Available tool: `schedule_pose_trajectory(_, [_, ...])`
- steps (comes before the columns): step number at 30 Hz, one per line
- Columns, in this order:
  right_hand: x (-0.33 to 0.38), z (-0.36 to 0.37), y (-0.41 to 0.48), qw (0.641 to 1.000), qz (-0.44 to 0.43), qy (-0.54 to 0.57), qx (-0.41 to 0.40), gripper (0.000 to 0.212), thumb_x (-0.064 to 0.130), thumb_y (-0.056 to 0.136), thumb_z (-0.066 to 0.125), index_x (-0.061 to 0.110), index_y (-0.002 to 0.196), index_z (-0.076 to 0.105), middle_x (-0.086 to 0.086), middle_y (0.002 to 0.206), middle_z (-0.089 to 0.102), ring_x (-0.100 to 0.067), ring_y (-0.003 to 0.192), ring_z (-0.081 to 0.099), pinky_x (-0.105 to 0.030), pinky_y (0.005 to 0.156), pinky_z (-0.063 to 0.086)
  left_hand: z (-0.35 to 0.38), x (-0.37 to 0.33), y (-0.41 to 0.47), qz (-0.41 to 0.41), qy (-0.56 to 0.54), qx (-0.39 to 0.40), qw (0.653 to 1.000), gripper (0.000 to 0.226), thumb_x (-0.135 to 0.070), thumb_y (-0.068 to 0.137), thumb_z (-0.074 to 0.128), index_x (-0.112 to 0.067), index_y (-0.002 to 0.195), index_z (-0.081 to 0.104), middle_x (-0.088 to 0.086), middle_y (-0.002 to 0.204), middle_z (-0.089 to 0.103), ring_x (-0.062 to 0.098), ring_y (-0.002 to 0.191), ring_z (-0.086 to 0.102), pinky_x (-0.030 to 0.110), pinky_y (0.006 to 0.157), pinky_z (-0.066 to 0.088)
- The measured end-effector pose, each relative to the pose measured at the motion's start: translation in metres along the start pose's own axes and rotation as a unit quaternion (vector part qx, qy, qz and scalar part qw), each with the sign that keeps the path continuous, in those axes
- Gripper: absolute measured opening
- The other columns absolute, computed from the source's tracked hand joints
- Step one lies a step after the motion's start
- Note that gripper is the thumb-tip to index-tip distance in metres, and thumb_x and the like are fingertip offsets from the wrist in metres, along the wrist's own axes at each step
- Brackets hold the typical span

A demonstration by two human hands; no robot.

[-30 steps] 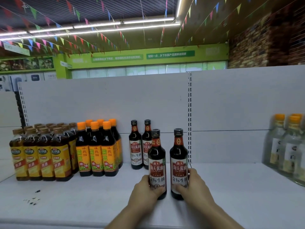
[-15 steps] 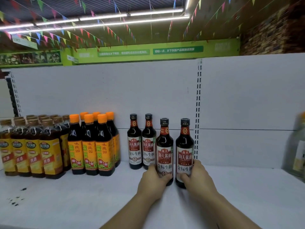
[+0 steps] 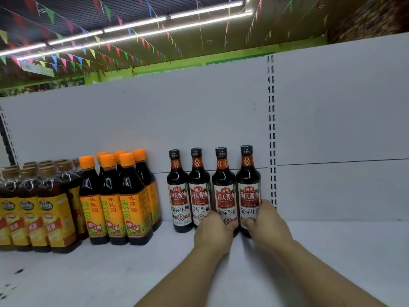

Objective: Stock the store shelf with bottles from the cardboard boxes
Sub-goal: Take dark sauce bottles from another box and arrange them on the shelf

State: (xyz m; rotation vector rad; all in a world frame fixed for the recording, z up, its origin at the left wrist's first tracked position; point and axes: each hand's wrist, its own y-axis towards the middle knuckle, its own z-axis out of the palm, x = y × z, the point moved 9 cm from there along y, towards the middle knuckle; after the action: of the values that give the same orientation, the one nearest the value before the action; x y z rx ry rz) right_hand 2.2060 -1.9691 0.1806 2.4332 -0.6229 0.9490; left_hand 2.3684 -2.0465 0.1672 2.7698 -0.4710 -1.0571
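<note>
two long tube lights (image 3: 135, 24) run across a dark slatted ceiling (image 3: 66, 9), with strings of coloured bunting (image 3: 108, 48) crossing under them. a green wall (image 3: 155, 68) shows far behind, and a brick wall (image 3: 371, 16) at the far right. nearer, the white back panel (image 3: 155, 120) of the store shelf (image 3: 343, 251) fills the middle, split on the right by a slotted upright (image 3: 271, 129); a horizontal seam runs low across the panel
</note>
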Motion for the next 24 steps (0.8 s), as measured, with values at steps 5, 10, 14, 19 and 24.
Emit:
schedule_pose_trajectory(5, [-0.002,0.005,0.016,1.0,0.011,-0.002,-0.006,0.045,0.032,0.09,0.071,0.016,0.125,0.048,-0.006,0.122,0.06,-0.03,0.106,0.063,-0.044,0.092,0.054,-0.001,-0.012,0.01,-0.01,0.107,0.029,0.994,0.047,-0.059,0.094,0.065,-0.019,0.117,0.066,0.002,0.117,0.069,0.028,0.107,0.066,0.036,0.086,0.053])
schedule_pose_trajectory(10, [-0.002,0.009,0.02,1.0,0.01,-0.011,-0.01,0.048,0.031,0.092,0.07,0.013,0.13,0.046,-0.008,0.127,0.058,-0.031,0.11,0.062,-0.041,0.091,0.052,-0.003,-0.02,0.015,-0.02,0.175,0.052,0.983,0.046,-0.06,0.095,0.062,-0.02,0.115,0.066,0.002,0.116,0.068,0.026,0.105,0.065,0.035,0.082,0.048])
schedule_pose_trajectory(14, [-0.002,0.009,0.019,1.0,0.007,-0.012,-0.011,0.049,0.031,0.092,0.069,0.013,0.131,0.046,-0.009,0.13,0.057,-0.033,0.113,0.061,-0.046,0.095,0.053,-0.004,-0.022,0.015,-0.03,0.211,0.054,0.976,0.04,-0.056,0.096,0.062,-0.02,0.113,0.067,0.003,0.114,0.069,0.026,0.104,0.066,0.035,0.087,0.052])
schedule_pose_trajectory(19, [-0.002,0.01,0.017,1.0,0.016,-0.003,-0.008,0.049,0.031,0.092,0.068,0.013,0.132,0.045,-0.009,0.131,0.057,-0.033,0.114,0.061,-0.047,0.096,0.052,-0.002,-0.019,0.014,-0.04,0.205,0.064,0.976,0.037,-0.052,0.097,0.064,-0.02,0.115,0.067,0.002,0.114,0.069,0.026,0.104,0.065,0.037,0.086,0.052])
schedule_pose_trajectory(24, [0.001,0.013,0.013,0.999,0.038,0.013,0.003,0.052,0.033,0.089,0.07,0.016,0.132,0.044,-0.008,0.13,0.057,-0.032,0.113,0.061,-0.049,0.097,0.052,-0.002,-0.018,0.013,-0.038,0.216,0.072,0.973,0.035,-0.049,0.099,0.062,-0.02,0.117,0.067,0.002,0.114,0.069,0.025,0.101,0.064,0.037,0.082,0.05])
